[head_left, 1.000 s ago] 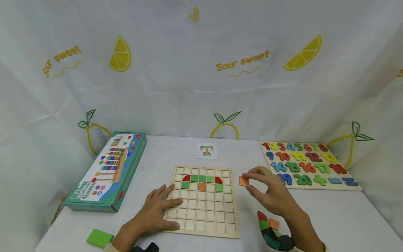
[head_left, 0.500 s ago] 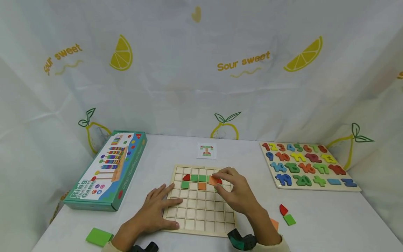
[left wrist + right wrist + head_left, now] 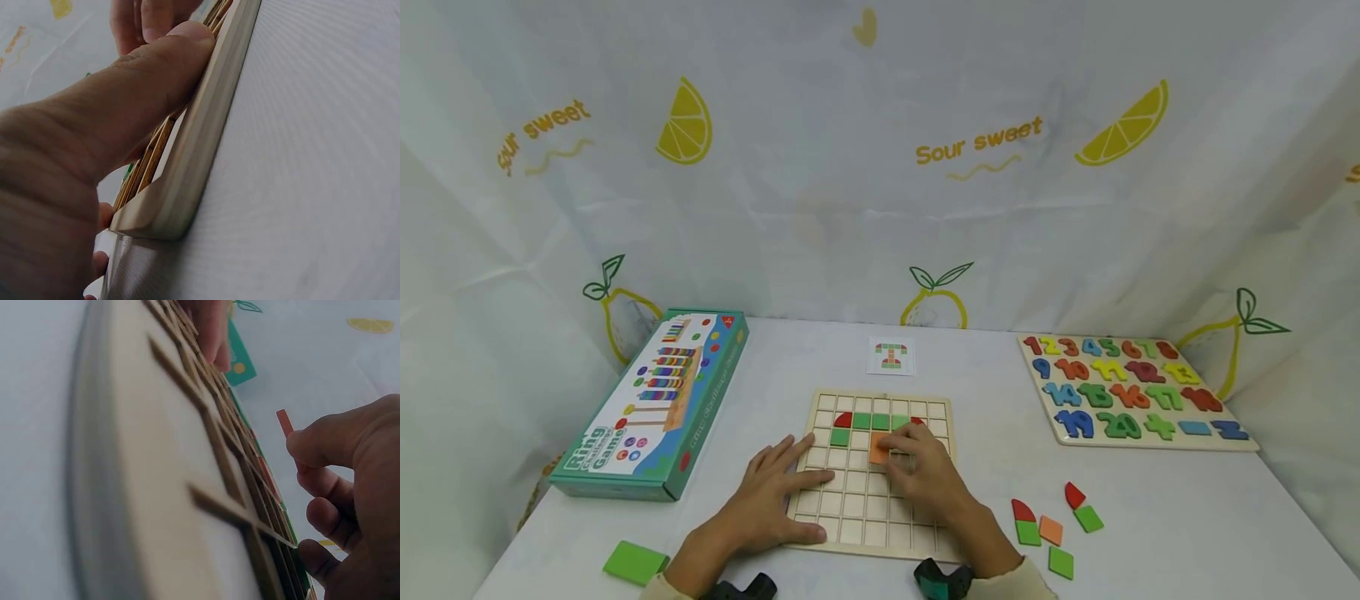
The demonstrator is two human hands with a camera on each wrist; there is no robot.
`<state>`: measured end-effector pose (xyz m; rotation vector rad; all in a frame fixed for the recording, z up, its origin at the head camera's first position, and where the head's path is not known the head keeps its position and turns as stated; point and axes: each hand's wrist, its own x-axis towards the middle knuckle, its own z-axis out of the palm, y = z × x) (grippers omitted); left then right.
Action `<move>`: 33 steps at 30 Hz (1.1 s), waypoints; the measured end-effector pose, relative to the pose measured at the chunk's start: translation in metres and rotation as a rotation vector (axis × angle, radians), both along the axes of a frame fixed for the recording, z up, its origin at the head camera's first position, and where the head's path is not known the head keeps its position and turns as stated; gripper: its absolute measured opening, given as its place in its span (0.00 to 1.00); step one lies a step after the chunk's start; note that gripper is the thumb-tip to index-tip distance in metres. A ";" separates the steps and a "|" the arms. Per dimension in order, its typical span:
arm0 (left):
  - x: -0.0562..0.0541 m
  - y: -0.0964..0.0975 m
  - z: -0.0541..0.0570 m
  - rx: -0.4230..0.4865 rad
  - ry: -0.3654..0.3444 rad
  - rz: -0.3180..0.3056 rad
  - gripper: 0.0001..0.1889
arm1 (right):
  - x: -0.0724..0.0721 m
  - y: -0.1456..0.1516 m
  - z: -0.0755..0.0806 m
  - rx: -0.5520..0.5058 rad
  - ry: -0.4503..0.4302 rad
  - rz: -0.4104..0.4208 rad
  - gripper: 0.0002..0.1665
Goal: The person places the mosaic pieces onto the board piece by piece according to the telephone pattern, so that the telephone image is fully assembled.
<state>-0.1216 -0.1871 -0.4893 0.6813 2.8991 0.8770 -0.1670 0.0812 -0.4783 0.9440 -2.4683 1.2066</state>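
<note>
A wooden grid board (image 3: 853, 532) lies flat on the table. Red rounded tiles and green square tiles (image 3: 861, 421) sit in its upper cells. My left hand (image 3: 766, 498) rests on the board's left edge with its fingers spread; in the left wrist view the thumb (image 3: 150, 75) lies along the rim. Between thumb and finger, my right hand (image 3: 931, 477) pinches an orange square tile (image 3: 877, 451) over the upper middle cells. In the right wrist view this tile (image 3: 284, 423) stands on edge above the grid. The right hand hides part of the board's right side.
Several loose red, green (image 3: 1061, 562) and orange (image 3: 1051, 530) tiles lie right of the board. A pattern card (image 3: 891, 357) lies behind it. A boxed game (image 3: 655, 400) stands at left, a number puzzle (image 3: 1135, 392) at right. A green block (image 3: 636, 563) lies front left.
My right hand has carried the orange tile left from beside the board to over its upper middle cells. The loose tiles at right have come into view. The left hand stays put.
</note>
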 end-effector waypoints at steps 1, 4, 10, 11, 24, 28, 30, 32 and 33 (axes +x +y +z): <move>0.000 0.000 0.000 -0.001 0.000 0.000 0.40 | 0.000 0.000 -0.002 0.017 -0.007 -0.010 0.14; 0.000 0.000 0.001 0.000 0.001 -0.001 0.40 | 0.000 -0.001 -0.006 0.057 -0.017 -0.028 0.13; 0.000 0.000 0.001 -0.008 0.008 0.001 0.40 | 0.000 -0.002 -0.008 0.102 0.001 -0.047 0.13; -0.001 0.001 0.001 -0.012 0.010 0.001 0.40 | 0.001 -0.002 -0.009 0.109 0.007 -0.049 0.13; 0.000 -0.001 0.001 0.001 0.008 0.010 0.40 | 0.000 -0.004 -0.006 0.126 0.086 -0.058 0.14; 0.000 0.000 0.001 0.004 -0.001 0.011 0.40 | 0.002 0.000 0.010 0.061 0.089 -0.059 0.16; 0.000 0.000 0.001 0.008 -0.010 0.010 0.40 | 0.004 0.006 0.022 0.013 0.072 -0.050 0.18; -0.001 0.001 0.000 0.007 -0.017 0.009 0.41 | 0.008 0.014 0.035 -0.018 0.054 -0.044 0.19; -0.001 0.001 0.000 0.008 -0.021 0.009 0.41 | 0.009 0.018 0.041 -0.026 0.047 -0.043 0.20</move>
